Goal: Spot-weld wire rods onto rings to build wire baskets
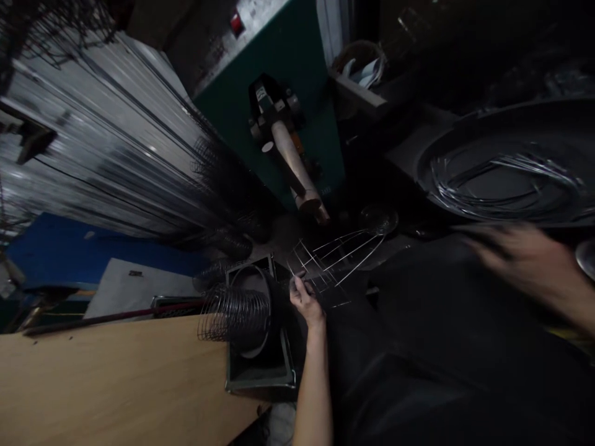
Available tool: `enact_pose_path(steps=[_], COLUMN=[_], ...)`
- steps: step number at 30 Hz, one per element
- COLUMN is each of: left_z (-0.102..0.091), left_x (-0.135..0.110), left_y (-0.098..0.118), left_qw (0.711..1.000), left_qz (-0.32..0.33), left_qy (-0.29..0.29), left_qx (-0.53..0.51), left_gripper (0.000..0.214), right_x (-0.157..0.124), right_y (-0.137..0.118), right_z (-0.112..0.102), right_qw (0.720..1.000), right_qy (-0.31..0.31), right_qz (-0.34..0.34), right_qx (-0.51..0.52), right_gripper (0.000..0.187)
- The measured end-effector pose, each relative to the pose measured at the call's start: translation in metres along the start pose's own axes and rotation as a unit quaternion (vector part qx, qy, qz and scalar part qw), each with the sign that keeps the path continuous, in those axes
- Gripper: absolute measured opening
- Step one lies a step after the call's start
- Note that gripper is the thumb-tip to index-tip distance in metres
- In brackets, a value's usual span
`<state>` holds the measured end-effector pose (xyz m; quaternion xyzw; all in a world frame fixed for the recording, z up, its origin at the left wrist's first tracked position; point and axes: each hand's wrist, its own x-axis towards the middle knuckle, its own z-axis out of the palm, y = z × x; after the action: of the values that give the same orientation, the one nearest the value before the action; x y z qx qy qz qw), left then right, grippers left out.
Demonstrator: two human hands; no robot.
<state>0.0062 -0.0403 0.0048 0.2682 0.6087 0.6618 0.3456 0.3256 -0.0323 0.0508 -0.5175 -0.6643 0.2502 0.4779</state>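
My left hand is closed on the near edge of a curved wire frame made of thin crossing rods, held low in front of a green machine. The machine's wooden handle points down toward the frame. My right hand is blurred by motion at the right, just below a dark round tray that holds loose wire rings. Its fingers cannot be made out.
A stack of wire rings lies in a dark metal bin beside my left hand. A wooden board fills the lower left. Long bundled wire rods slope across the upper left. A blue surface lies behind.
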Motion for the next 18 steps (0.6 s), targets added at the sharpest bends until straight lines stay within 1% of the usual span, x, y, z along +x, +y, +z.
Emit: enact_pose_path(steps=[1,2,3,5,7,9,11,13,15,16,17,18], left_z=[0.0,0.0,0.0,-0.003,-0.007,-0.012,-0.017,-0.02,-0.021,-0.021,-0.021,-0.02], left_x=[-0.002,-0.004,-0.005,-0.007,-0.006,-0.003,0.001,0.004,0.006,0.006,0.005,0.005], left_y=[0.001,0.002,0.003,0.006,0.008,0.01,0.01,0.009,0.007,0.005,0.004,0.003], left_qw=[1.0,0.999,0.999,0.999,0.999,0.999,0.999,1.0,1.0,1.0,1.0,0.999], left_qz=[0.014,0.025,0.031,0.036,0.038,0.036,0.03,0.022,0.018,0.018,0.019,0.023], left_qy=[-0.009,-0.016,-0.022,-0.026,-0.017,-0.008,-0.001,0.0,-0.005,-0.012,-0.021,-0.031], left_qx=[0.008,0.016,0.023,0.032,0.034,0.03,0.018,0.004,-0.003,-0.003,-0.001,0.003], left_gripper=[0.044,0.044,0.044,0.045,0.045,0.047,0.049,0.05,0.05,0.05,0.05,0.05], right_x=[0.004,0.01,0.016,0.029,0.034,0.032,0.025,0.015,0.007,0.004,0.001,-0.001], right_y=[-0.001,-0.003,-0.004,-0.005,-0.006,-0.01,-0.016,-0.021,-0.02,-0.017,-0.013,-0.009], right_z=[0.014,0.029,0.046,0.074,0.093,0.101,0.102,0.101,0.102,0.103,0.104,0.104], right_qw=[0.997,0.988,0.976,0.948,0.913,0.872,0.835,0.812,0.807,0.812,0.821,0.838], right_qy=[-0.013,-0.042,-0.087,-0.166,-0.212,-0.231,-0.233,-0.235,-0.246,-0.25,-0.25,-0.248], right_qz=[-0.044,-0.096,-0.135,-0.202,-0.259,-0.308,-0.343,-0.364,-0.366,-0.359,-0.347,-0.327], right_qx=[-0.057,-0.112,-0.145,-0.183,-0.235,-0.303,-0.362,-0.392,-0.393,-0.387,-0.377,-0.36], right_gripper=[0.027,0.032,0.037,0.038,0.034,0.035,0.035,0.034,0.033,0.032,0.033,0.034])
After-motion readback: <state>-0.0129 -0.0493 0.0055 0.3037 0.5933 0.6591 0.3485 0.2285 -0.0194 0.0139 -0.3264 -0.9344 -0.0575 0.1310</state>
